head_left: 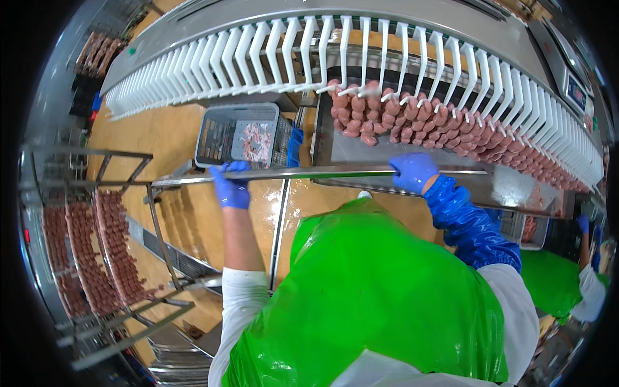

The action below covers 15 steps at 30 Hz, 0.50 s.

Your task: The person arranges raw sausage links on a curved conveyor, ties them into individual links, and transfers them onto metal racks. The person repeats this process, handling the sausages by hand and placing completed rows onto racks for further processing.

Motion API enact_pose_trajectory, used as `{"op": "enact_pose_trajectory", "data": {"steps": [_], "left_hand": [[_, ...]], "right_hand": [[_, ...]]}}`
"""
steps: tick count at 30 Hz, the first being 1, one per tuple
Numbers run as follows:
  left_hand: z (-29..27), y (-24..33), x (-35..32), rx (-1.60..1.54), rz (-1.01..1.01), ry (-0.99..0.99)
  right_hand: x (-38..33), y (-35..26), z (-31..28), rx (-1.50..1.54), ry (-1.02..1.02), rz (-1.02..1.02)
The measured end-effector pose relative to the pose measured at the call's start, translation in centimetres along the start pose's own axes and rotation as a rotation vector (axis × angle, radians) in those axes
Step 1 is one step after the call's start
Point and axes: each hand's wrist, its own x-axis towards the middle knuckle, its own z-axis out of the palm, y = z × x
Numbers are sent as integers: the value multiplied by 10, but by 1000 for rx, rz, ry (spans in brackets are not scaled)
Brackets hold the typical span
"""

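A long, straight metal rod (309, 173) lies level in front of my green apron, gripped by both hands. My left hand (231, 186), in a blue glove, is closed on it toward its left part. Farther right, my right hand (412, 173), gloved in blue below a shiny blue sleeve cover, makes a fist round it. No sausages hang on the rod. Just beyond my right hand, linked raw sausages (445, 129) hang in loops from white hooks (403, 58) on the conveyor. The hooks at the left carry nothing.
Under the sausages lies a metal tray (348, 153). A grey crate (213, 158) with pink scraps stands on the floor beyond the rod. At left, a metal rack (161, 232) stands by hanging sausage rows (116, 248). Another person's green apron (548, 280) shows at far right.
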Motion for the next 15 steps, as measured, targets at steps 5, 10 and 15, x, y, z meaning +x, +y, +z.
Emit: {"op": "enact_pose_trajectory", "data": {"steps": [5,10,15], "left_hand": [[-43,133,78,80,114,289],[-137,213,183,198,-7,333],[-202,275,280,195,-72,428]], "right_hand": [[9,28,4,-308,622,266],[54,-34,63,1155,929,565],[127,-135,68,2284,303,-41]]}}
